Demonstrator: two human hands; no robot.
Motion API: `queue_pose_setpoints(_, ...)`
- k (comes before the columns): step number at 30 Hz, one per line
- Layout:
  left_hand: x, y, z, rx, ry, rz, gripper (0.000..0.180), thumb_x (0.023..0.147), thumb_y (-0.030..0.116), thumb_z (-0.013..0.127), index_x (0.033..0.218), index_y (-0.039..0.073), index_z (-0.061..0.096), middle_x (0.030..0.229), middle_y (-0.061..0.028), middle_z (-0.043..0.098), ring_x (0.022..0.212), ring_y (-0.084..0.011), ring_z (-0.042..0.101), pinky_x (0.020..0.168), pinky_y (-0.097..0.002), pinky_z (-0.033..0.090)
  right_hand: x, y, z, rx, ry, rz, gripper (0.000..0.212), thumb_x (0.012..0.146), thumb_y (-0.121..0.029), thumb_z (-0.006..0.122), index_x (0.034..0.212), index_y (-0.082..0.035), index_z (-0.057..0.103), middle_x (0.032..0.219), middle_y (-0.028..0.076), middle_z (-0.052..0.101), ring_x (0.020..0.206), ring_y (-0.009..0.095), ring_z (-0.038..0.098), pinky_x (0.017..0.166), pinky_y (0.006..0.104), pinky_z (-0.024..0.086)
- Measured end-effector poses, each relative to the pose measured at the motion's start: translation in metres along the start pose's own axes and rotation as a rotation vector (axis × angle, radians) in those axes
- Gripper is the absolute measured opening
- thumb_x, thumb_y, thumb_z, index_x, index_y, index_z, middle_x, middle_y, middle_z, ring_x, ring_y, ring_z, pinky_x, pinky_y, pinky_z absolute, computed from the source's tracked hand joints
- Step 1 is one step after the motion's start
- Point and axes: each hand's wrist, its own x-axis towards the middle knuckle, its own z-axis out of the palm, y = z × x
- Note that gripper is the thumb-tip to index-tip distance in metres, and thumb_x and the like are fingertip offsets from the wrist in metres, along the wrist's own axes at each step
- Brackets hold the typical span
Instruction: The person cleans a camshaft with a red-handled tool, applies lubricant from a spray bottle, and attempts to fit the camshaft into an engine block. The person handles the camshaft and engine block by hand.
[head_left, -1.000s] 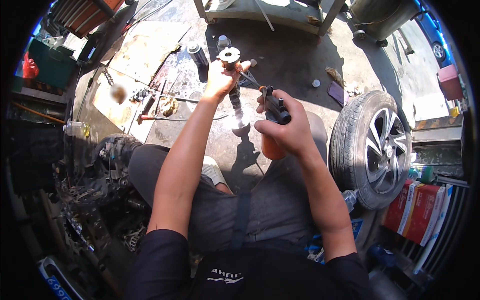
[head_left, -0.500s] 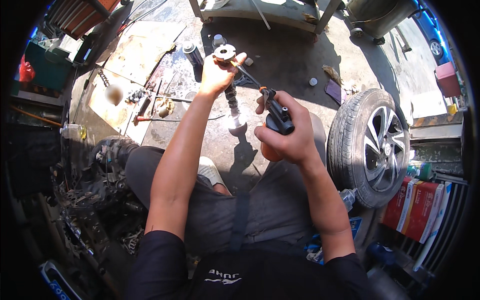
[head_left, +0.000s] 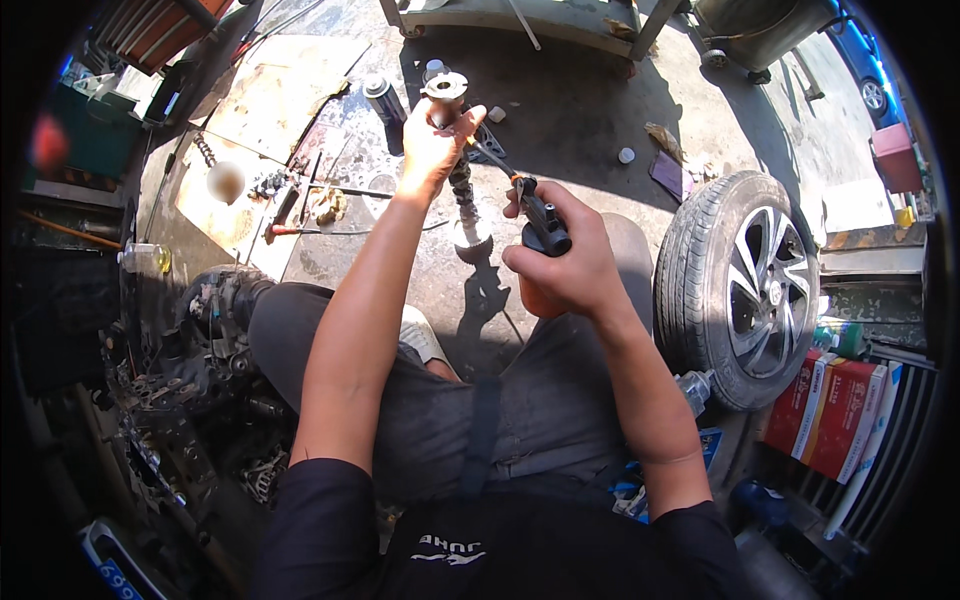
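My left hand (head_left: 430, 160) is closed around a round metal part with a centre hole, its flange (head_left: 446, 86) facing up above the fingers. Below the hand a dark, knobbly shaft (head_left: 462, 190) runs down to a bright, tooth-rimmed base (head_left: 473, 240); whether it joins the part is hidden. My right hand (head_left: 580, 260) grips an oil can (head_left: 546, 228) with a black trigger head and orange body. Its long thin nozzle (head_left: 494, 156) points up and left, its tip close to the left hand's thumb and the metal part.
A tyre on an alloy wheel (head_left: 690, 270) leans at my right, near a red box (head_left: 830, 415). Ahead stands a spray can (head_left: 383, 105). Tools and cardboard (head_left: 265, 105) lie at the left, with greasy engine parts (head_left: 190, 390) beside my leg.
The metal part has risen slightly and its upper face has tilted. The oil can has shifted a little left, still in my right hand.
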Motion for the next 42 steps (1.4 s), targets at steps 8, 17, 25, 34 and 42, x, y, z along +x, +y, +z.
queue_pose_setpoints(8,-0.005,-0.011,-0.012,0.145,-0.116,-0.11,0.026,0.081,0.014,0.081,0.098,0.004,0.064,0.08,-0.003,0.065,0.07,-0.0103,0.062,0.067,-0.026,0.051,0.0,0.028,0.006,0.011,0.003,0.056,0.039,0.067,-0.011,0.073,0.103,0.0,0.062,0.092,0.004,0.066,0.084,0.01,0.061,0.078,0.026,0.05)
queue_pose_setpoints(17,-0.005,-0.041,-0.014,0.062,-0.063,-0.042,0.05,0.08,0.001,0.077,0.123,0.004,0.052,0.086,-0.0051,0.067,0.076,-0.0121,0.063,0.072,-0.027,0.051,0.003,0.031,0.004,0.069,-0.023,0.087,0.04,0.066,-0.009,0.073,0.103,0.0,0.062,0.09,0.004,0.066,0.083,0.01,0.061,0.077,0.0262,0.05)
queue_pose_setpoints(25,-0.008,-0.07,-0.021,0.181,-0.006,-0.075,0.017,0.085,0.008,0.073,0.097,0.004,0.062,0.084,-0.0037,0.064,0.077,-0.0134,0.063,0.076,-0.0276,0.051,0.001,0.03,0.011,0.074,0.023,0.015,0.037,0.066,-0.016,0.071,0.099,-0.001,0.062,0.083,0.006,0.066,0.076,0.012,0.062,0.074,0.0273,0.05)
queue_pose_setpoints(34,-0.02,-0.074,-0.009,0.248,0.045,-0.062,0.032,0.085,0.005,0.072,0.111,0.004,0.054,0.094,-0.0038,0.065,0.083,-0.011,0.061,0.076,-0.0273,0.05,0.002,0.036,0.008,-0.074,0.05,0.0,0.037,0.066,-0.018,0.07,0.099,-0.002,0.062,0.081,0.011,0.066,0.071,0.02,0.063,0.07,0.0313,0.051)
queue_pose_setpoints(42,-0.027,-0.091,-0.015,0.448,-0.01,-0.062,0.013,0.089,0.012,0.07,0.083,0.006,0.061,0.073,-0.0011,0.063,0.069,-0.0099,0.056,0.064,-0.0282,0.044,0.0,0.055,0.009,-0.096,0.096,-0.021,0.042,0.065,-0.02,0.071,0.103,-0.003,0.063,0.084,0.013,0.068,0.075,0.022,0.066,0.073,0.0329,0.052)
